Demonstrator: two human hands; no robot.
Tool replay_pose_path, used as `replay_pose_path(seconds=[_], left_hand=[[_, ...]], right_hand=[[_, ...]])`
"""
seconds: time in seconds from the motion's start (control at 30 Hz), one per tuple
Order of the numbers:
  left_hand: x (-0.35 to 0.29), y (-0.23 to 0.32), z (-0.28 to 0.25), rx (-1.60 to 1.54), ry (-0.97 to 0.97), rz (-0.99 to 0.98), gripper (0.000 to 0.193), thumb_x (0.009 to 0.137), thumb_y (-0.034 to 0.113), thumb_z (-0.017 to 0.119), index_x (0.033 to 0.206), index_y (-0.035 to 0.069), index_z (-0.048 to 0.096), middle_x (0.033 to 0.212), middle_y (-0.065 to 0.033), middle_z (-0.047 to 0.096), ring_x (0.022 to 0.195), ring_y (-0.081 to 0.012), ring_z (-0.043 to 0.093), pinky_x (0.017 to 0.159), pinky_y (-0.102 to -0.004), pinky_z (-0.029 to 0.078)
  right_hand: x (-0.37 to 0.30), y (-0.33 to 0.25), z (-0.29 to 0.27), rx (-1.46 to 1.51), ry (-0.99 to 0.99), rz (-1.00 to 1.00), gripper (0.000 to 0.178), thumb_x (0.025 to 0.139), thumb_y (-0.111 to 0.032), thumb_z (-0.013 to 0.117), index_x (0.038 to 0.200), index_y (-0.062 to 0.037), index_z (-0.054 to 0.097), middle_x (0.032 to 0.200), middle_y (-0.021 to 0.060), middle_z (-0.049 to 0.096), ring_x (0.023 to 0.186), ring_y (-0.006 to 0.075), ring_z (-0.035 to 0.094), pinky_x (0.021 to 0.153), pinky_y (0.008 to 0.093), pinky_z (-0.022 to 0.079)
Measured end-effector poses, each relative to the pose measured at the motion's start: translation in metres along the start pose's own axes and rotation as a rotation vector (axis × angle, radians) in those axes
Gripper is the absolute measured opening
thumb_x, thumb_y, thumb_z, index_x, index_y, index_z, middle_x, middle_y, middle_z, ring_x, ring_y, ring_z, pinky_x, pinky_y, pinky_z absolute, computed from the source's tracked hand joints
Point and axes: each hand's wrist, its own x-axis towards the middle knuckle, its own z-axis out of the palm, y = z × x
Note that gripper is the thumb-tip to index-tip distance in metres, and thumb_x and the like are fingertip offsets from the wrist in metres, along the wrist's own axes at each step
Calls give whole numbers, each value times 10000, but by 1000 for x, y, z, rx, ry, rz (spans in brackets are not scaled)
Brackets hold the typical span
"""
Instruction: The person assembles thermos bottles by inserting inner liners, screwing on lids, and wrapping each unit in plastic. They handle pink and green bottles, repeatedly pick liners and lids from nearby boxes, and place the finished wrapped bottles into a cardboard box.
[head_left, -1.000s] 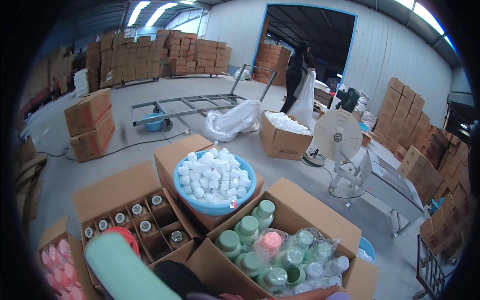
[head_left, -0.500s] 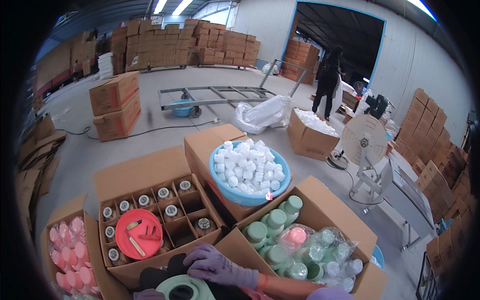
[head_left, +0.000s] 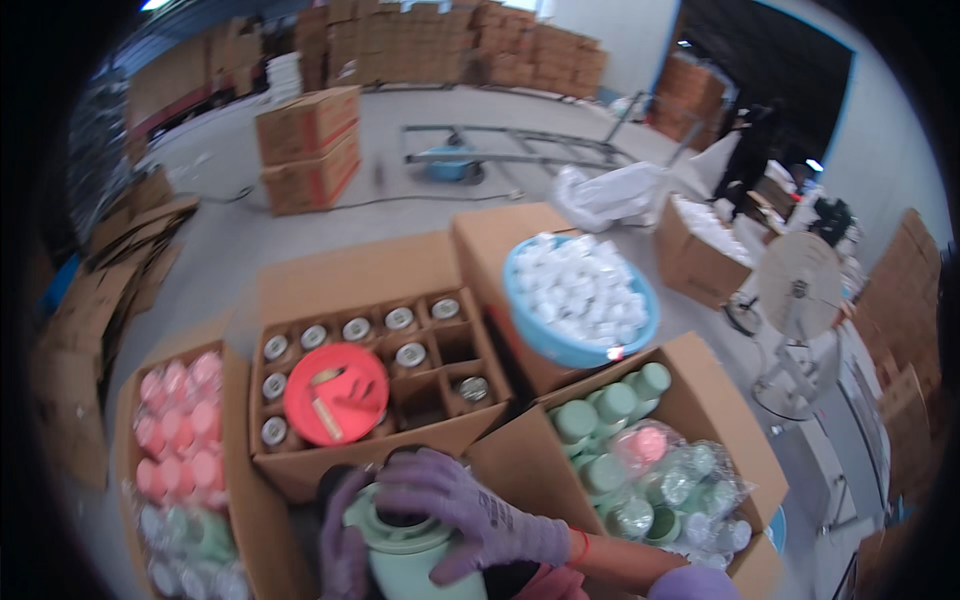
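Observation:
A pale green, round-shouldered container (head_left: 405, 548) with a wide ring-shaped top stands between my hands in front of my lap. My right hand (head_left: 475, 508), in a purple-grey glove, is closed over its rim, thumb down the front. My left hand (head_left: 344, 545), gloved alike, is wrapped against its left side. Motion blurs the fingers a little, and the container's bottom is out of view. Just beyond is a divided carton (head_left: 375, 448) of silver-topped bottles, with a red plate (head_left: 337, 395) of small tools lying on top.
At right stands a carton (head_left: 505, 462) of pale green containers, some wrapped in clear plastic. Behind it, a blue basin (head_left: 510, 290) of white caps rests on a box. The left carton (head_left: 243, 440) holds pink and green pieces. A fan (head_left: 800, 287) and a trolley (head_left: 540, 160) stand farther off.
The view has swung left and down. The container now shows higher, with its side visible. My left hand has come up from the lower edge onto its side; my right hand has stayed on it.

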Motion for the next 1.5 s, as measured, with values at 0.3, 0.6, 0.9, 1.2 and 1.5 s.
replay_pose_path(seconds=[0.3,0.6,0.9,1.2,1.5], left_hand=[[10,-17,-41,-20,-119,50,470,959,277,507,1266,-63,613,1193,-185,658,1058,-223,623,990,-319,447],[15,-16,-46,-34,-232,70,604,947,396,563,1333,-67,544,1298,-185,606,1102,-256,627,1015,-372,452],[38,-24,-52,-66,-485,-21,735,941,537,599,1391,-36,500,1319,-157,590,1224,-243,560,1072,-362,401],[100,-39,-27,-158,91,-327,323,910,162,651,1154,-50,648,970,-32,679,876,-102,603,814,-258,490],[153,-98,-22,-317,791,-41,272,964,143,634,1162,-44,648,1045,-59,680,916,-111,630,840,-278,517]], right_hand=[[0,4,-12,145,-96,91,701,730,-315,809,1318,-37,547,1335,169,508,1307,343,457,1129,427,350],[-6,14,-34,438,-70,468,687,755,-236,805,1357,-45,534,1404,158,476,1332,303,448,1135,379,355],[-9,25,3,643,-59,401,647,987,-474,500,1406,19,489,1396,141,531,1340,242,473,1126,378,351],[55,132,36,163,200,605,429,978,-234,549,1334,0,508,1182,241,601,1074,395,585,955,433,454],[120,233,49,-125,-509,867,277,899,-382,631,1055,-156,670,1120,31,636,1109,271,598,859,444,518]])
